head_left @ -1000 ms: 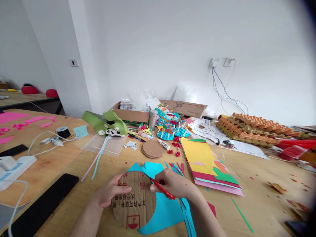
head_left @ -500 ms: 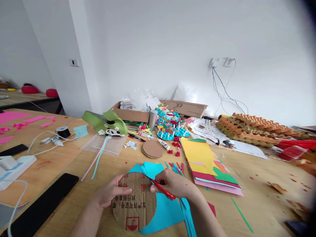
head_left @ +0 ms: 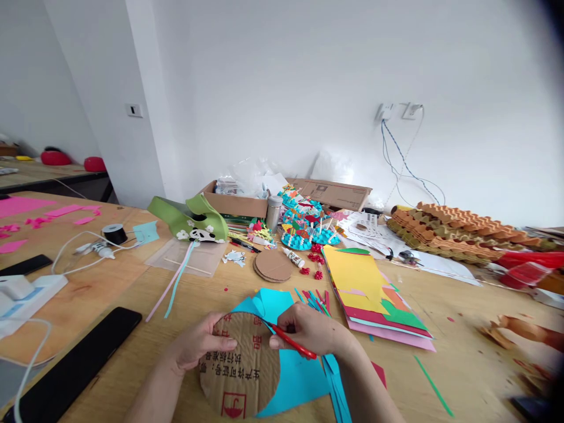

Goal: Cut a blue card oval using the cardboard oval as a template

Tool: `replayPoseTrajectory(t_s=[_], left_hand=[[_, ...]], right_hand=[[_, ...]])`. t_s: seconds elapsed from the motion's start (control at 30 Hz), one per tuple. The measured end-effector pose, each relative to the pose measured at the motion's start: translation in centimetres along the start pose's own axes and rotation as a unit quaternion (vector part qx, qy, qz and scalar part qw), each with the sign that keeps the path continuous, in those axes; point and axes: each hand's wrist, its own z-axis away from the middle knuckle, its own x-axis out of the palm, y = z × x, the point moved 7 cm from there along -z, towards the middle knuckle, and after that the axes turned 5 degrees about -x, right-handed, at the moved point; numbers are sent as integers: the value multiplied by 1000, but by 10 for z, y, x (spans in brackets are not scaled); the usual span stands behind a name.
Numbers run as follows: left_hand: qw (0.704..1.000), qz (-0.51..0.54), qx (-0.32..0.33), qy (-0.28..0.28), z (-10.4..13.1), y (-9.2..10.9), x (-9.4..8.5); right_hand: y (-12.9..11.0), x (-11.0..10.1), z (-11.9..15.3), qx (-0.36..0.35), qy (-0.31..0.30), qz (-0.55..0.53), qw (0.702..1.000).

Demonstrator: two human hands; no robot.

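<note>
A round cardboard disc (head_left: pixel 240 373) with printed characters and a red umbrella mark lies over a sheet of blue paper (head_left: pixel 302 376). My left hand (head_left: pixel 209 341) grips the disc at its upper left, thumb on top. In my right hand (head_left: pixel 304 329) are red-handled scissors (head_left: pixel 293 343), their blades at the disc's upper right edge where the blue paper shows. How far the blades are apart I cannot make out. Blue paper strips (head_left: pixel 335 390) lie beneath my right wrist.
Beyond the hands lie more cardboard discs (head_left: pixel 272 265) and a glue bottle (head_left: pixel 293 257). A stack of coloured paper (head_left: pixel 356 276) is at the right, with egg trays (head_left: pixel 458 232) behind. At the left are a black slab (head_left: pixel 79 364), a power strip (head_left: pixel 33 302) and a green felt piece (head_left: pixel 189 218).
The disc has turned slightly and sits a little lower. The scissors have shifted slightly down and right along its edge. Both hands keep their hold.
</note>
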Motion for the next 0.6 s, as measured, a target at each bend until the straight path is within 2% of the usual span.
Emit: replayPoseTrajectory(t_s=[0.23, 0.6], left_hand=[[1000, -9, 0, 0, 0, 1, 2], [1000, -20, -11, -10, 0, -2, 4]], right_hand=[[0, -2, 3, -14, -5, -4, 1000], [1, 2, 2, 3, -16, 3, 1000]])
